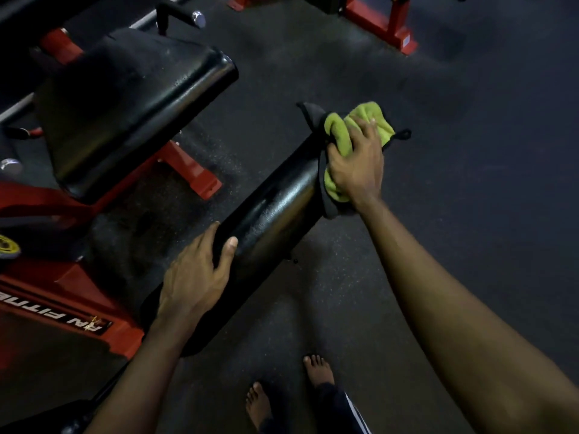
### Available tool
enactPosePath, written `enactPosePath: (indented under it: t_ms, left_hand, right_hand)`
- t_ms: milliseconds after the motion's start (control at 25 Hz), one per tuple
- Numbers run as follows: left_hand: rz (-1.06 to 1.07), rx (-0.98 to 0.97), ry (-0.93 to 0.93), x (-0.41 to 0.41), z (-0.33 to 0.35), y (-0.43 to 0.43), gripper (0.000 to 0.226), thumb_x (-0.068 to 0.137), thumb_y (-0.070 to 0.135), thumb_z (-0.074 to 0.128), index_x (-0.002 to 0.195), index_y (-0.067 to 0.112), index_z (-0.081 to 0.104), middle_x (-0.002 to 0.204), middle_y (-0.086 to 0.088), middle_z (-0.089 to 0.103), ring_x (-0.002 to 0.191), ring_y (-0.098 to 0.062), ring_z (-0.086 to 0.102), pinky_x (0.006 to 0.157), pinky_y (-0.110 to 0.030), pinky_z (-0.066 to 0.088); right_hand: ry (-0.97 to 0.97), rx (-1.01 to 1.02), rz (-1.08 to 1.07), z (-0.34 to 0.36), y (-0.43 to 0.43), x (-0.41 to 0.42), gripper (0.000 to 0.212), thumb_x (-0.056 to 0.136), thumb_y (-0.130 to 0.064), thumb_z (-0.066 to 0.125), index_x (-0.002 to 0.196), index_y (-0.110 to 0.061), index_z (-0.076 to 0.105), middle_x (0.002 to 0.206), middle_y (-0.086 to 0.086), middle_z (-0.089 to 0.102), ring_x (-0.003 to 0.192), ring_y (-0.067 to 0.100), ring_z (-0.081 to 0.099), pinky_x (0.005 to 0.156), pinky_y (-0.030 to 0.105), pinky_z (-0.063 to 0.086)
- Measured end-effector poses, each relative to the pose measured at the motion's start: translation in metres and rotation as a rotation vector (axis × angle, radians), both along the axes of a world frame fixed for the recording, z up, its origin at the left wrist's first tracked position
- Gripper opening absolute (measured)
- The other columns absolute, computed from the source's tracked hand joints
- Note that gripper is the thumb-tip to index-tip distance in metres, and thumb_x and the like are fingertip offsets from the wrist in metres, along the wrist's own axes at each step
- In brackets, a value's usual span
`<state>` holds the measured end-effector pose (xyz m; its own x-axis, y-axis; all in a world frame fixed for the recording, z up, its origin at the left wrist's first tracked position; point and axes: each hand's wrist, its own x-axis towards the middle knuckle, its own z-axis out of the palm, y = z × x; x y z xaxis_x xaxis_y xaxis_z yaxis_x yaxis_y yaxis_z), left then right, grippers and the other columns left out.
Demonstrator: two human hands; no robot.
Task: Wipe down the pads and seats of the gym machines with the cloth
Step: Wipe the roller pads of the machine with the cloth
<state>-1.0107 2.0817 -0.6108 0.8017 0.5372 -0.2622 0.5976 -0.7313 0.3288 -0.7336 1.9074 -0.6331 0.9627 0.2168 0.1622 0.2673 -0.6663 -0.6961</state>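
Speckled dark gym floor point(454, 220); right hand point(357, 161) around cloth point(336, 133), left hand point(194, 277) around glossy roller pad point(275, 208).

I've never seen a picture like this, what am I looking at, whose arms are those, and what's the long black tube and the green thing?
The single picture comes from a camera worn on a person's head, looking down, so the arms are their own. They stand barefoot on a dark floor beside a red gym machine. The long black tube is a padded roller of that machine. The left hand grips its near part; the right hand holds a green cloth pressed against its far end. Farther left sits a larger black seat pad.
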Motion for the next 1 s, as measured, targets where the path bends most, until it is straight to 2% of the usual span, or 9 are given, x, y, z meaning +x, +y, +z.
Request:
enactPosePath:
  t_ms: [80, 200, 320, 400, 560, 640, 840, 920, 1000]
  left_hand:
    - [-0.013, -0.023, -0.003, 0.000, -0.001, 0.004, 0.068, 0.098, 0.068, 0.021, 0.152, 0.028, 0.033, 0.148, -0.003, 0.050, 0.133, -0.025, 0.050, 0.104, -0.045, 0.044]
    - [-0.016, -0.009, -0.005, 0.000, -0.003, 0.003, 0.069, 0.098, 0.069, 0.020, 0.151, 0.028, 0.034, 0.147, -0.003, 0.052, 0.131, -0.026, 0.052, 0.102, -0.046, 0.046]
    - [-0.004, -0.020, 0.002, -0.002, 0.002, 0.002, 0.068, 0.098, 0.068, 0.020, 0.152, 0.029, 0.033, 0.147, -0.002, 0.051, 0.130, -0.026, 0.052, 0.101, -0.046, 0.046]
    - [-0.001, -0.009, -0.002, -0.001, 0.002, 0.000, 0.068, 0.098, 0.067, 0.021, 0.151, 0.029, 0.034, 0.146, -0.002, 0.052, 0.129, -0.026, 0.053, 0.100, -0.046, 0.046]
    - [0.007, -0.005, -0.002, -0.001, -0.001, 0.003, 0.067, 0.097, 0.069, 0.020, 0.149, 0.030, 0.036, 0.143, -0.002, 0.055, 0.127, -0.026, 0.055, 0.099, -0.045, 0.046]
    - [0.001, -0.001, 0.000, 0.000, -0.001, 0.002, 0.065, 0.097, 0.069, 0.021, 0.148, 0.031, 0.036, 0.141, -0.002, 0.056, 0.124, -0.027, 0.057, 0.097, -0.045, 0.047]
    - [0.003, -0.057, 0.029, 0.002, 0.001, 0.007, 0.058, 0.098, 0.068, 0.022, 0.144, 0.037, 0.038, 0.140, -0.001, 0.057, 0.122, -0.027, 0.058, 0.096, -0.043, 0.045]
    - [0.034, -0.185, 0.089, 0.006, 0.000, 0.019, 0.056, 0.098, 0.069, 0.023, 0.142, 0.040, 0.043, 0.141, -0.003, 0.058, 0.126, -0.030, 0.055, 0.101, -0.041, 0.041]
    - [0.104, -0.345, 0.108, 0.011, -0.001, 0.031, 0.057, 0.099, 0.067, 0.028, 0.142, 0.037, 0.050, 0.144, -0.004, 0.056, 0.133, -0.028, 0.050, 0.107, -0.036, 0.036]
  right_hand:
    - [0.028, 0.034, -0.069, 0.005, 0.006, 0.004, 0.061, 0.084, -0.047, 0.057, 0.137, -0.019, 0.062, 0.149, -0.004, 0.050, 0.147, 0.021, 0.035, 0.113, 0.048, 0.040]
    - [0.075, 0.069, -0.141, 0.004, 0.015, -0.035, 0.059, 0.087, -0.038, 0.061, 0.142, -0.015, 0.057, 0.155, 0.001, 0.045, 0.150, 0.025, 0.029, 0.116, 0.050, 0.035]
    - [0.020, -0.008, 0.094, -0.006, -0.001, -0.078, 0.056, 0.090, -0.033, 0.061, 0.142, -0.014, 0.055, 0.158, 0.005, 0.040, 0.153, 0.028, 0.022, 0.119, 0.045, 0.028]
    - [-0.017, -0.026, 0.158, -0.006, -0.011, -0.056, 0.057, 0.090, -0.032, 0.061, 0.143, -0.013, 0.055, 0.157, 0.005, 0.042, 0.154, 0.028, 0.022, 0.120, 0.046, 0.029]
    - [0.019, -0.112, 0.022, 0.016, 0.010, 0.005, 0.060, 0.082, -0.049, 0.053, 0.134, -0.019, 0.063, 0.148, -0.001, 0.050, 0.145, 0.024, 0.037, 0.110, 0.052, 0.042]
    - [0.043, -0.046, -0.048, 0.017, 0.014, 0.005, 0.059, 0.081, -0.047, 0.055, 0.133, -0.021, 0.064, 0.147, 0.000, 0.050, 0.142, 0.024, 0.041, 0.109, 0.049, 0.042]
    - [0.227, 0.261, -0.288, -0.003, 0.001, -0.057, 0.058, 0.096, -0.031, 0.058, 0.152, -0.018, 0.046, 0.165, 0.002, 0.029, 0.151, 0.019, 0.027, 0.118, 0.036, 0.030]
    - [0.257, 0.294, -0.261, -0.009, 0.005, -0.098, 0.061, 0.096, -0.032, 0.058, 0.154, -0.021, 0.042, 0.166, 0.000, 0.026, 0.152, 0.019, 0.026, 0.118, 0.038, 0.030]
    - [0.168, 0.287, -0.146, -0.015, 0.012, -0.139, 0.064, 0.091, -0.030, 0.059, 0.153, -0.025, 0.044, 0.165, -0.002, 0.029, 0.152, 0.019, 0.026, 0.118, 0.041, 0.033]
